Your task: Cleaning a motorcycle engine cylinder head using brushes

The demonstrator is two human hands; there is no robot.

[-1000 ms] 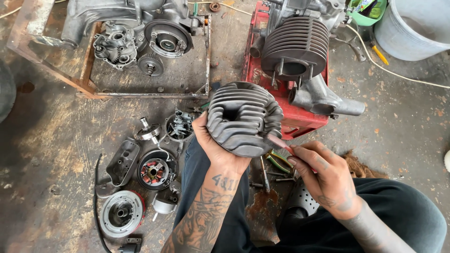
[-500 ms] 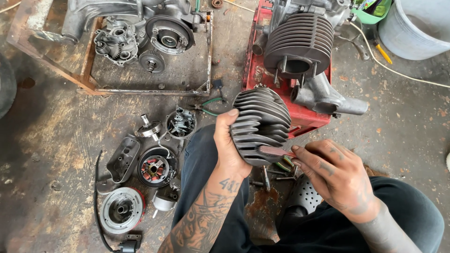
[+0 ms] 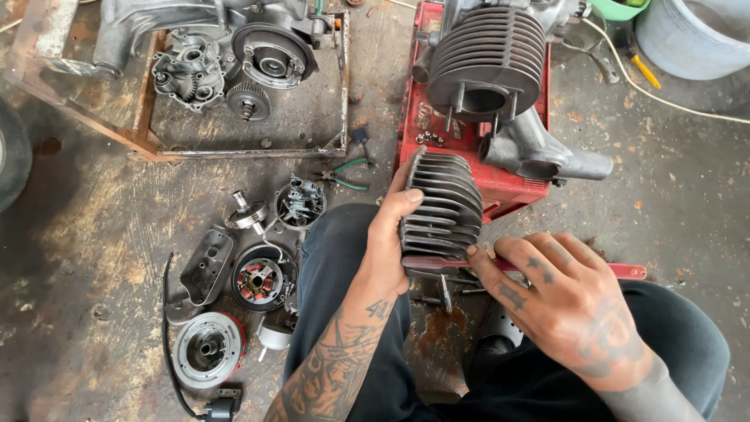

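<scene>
My left hand point(image 3: 388, 248) grips a dark finned engine cylinder head point(image 3: 445, 207) by its left edge, fins turned toward me, above my lap. My right hand point(image 3: 566, 305) holds a thin red-handled tool point(image 3: 625, 271) flat against the head's lower edge, fingers pressing on it. Both forearms are tattooed. Beyond the head, a finned engine cylinder point(image 3: 488, 59) sits on a red stand point(image 3: 500, 184).
On the stained concrete floor to my left lie a stator point(image 3: 262, 279), a flywheel rotor point(image 3: 207, 349), a cover point(image 3: 207, 266) and green-handled pliers point(image 3: 344, 176). An engine case point(image 3: 234, 55) rests on a rusty frame point(image 3: 234, 152). A grey bucket point(image 3: 695, 35) stands top right.
My left hand has turned the cylinder head from its underside facing me to its fins facing me and brought it lower. My right hand has moved the tool under its bottom edge.
</scene>
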